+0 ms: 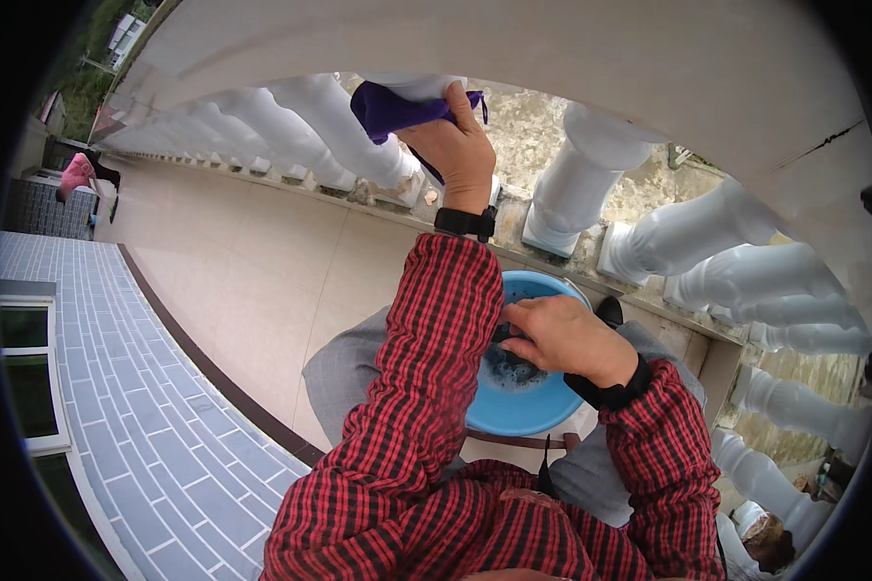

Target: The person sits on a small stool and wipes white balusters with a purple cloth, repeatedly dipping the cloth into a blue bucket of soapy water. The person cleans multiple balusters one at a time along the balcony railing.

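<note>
My left hand (454,149) is stretched out and presses a purple cloth (396,110) around the upper part of a white baluster (414,86). The thumb lies on the near side of that baluster, and some of the fingers are hidden by the cloth. Below, my right hand (570,338) hangs over a light blue bucket (523,417), its thumb and fingers apart with nothing visible between them. Dark, foamy water (512,374) fills the lower part of the bucket, which stands between my knees.
A row of white balusters (570,181) stands on a stained ledge under a broad pale handrail (552,43). Grey brick wall (145,407) runs along the left beside the tiled floor (261,240). Far down the walkway, a person in pink (78,174) bends over.
</note>
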The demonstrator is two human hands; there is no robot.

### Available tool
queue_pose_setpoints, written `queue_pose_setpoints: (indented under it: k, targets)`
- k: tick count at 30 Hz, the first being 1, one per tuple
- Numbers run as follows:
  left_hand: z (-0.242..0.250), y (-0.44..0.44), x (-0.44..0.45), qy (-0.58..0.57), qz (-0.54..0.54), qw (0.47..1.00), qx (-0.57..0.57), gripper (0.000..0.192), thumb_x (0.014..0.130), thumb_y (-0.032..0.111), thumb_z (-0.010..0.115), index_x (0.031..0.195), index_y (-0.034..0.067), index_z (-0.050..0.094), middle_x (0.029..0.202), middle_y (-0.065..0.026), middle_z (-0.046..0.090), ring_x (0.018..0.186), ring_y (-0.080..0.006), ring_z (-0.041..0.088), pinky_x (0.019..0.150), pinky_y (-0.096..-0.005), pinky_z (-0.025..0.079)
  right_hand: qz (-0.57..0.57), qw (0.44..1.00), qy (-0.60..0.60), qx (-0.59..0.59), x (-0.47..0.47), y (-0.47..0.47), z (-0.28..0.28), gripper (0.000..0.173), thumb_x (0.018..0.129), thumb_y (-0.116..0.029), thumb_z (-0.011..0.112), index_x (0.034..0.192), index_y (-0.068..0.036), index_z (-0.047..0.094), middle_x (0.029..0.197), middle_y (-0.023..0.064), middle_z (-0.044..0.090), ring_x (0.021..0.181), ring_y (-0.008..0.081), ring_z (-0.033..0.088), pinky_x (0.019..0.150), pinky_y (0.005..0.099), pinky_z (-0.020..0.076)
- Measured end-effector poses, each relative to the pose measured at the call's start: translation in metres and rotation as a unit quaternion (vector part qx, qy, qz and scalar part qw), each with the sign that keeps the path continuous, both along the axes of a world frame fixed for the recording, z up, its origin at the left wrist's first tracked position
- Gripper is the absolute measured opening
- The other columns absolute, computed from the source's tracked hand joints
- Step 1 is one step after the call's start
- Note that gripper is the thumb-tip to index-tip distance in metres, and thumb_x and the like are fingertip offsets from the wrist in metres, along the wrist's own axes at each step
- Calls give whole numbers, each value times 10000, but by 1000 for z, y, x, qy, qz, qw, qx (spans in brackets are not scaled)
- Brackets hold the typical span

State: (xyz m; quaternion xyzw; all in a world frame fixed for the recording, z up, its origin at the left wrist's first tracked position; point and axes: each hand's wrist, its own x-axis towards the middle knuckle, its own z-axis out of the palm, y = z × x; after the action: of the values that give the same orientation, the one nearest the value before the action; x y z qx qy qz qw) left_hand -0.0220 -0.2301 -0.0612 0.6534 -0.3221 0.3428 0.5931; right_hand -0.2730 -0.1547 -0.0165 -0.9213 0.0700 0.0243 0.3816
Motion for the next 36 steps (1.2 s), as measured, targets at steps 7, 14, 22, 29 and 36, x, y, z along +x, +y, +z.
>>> queue_pose_setpoints:
  k: [7,14,22,29,36]
  targets:
    - [-46,22,20,38,-40,992,117,505,955,320,749,1251,-68,617,1225,-233,667,1116,-451,612,987,-486,462,-16,1000,-5,5,-1,-8,0,285,911,-251,736,1095,-49,656,975,143,710,922,392,688,803,489,543]
    - [-34,34,14,49,-91,989,105,693,898,324,833,1371,-66,509,1343,-250,584,1240,-416,554,1055,-476,427,-24,1000,-12,7,-12,-9,1,285,914,-259,733,1081,-42,655,978,157,708,931,400,687,813,491,544]
    - [-1,8,20,76,-73,994,34,797,755,325,919,1341,-41,522,1246,-222,634,1168,-422,605,1017,-490,461,-25,1000,-6,9,-5,-10,4,275,907,-257,742,1074,-55,659,974,141,706,933,380,695,809,481,548]
    - [-107,51,16,188,-101,960,182,872,716,323,928,1392,-31,505,1300,-231,619,1220,-422,575,1047,-483,451,-19,1000,-3,2,-7,-8,0,290,905,-238,750,1118,-60,661,979,123,712,908,357,696,789,463,549]
    - [-179,74,8,230,-109,939,231,593,834,316,869,1234,-58,640,1293,-254,642,1179,-430,583,1014,-489,447,-14,1000,-24,6,-2,-9,-5,296,907,-224,753,1133,-59,658,949,124,717,883,347,701,770,450,545]
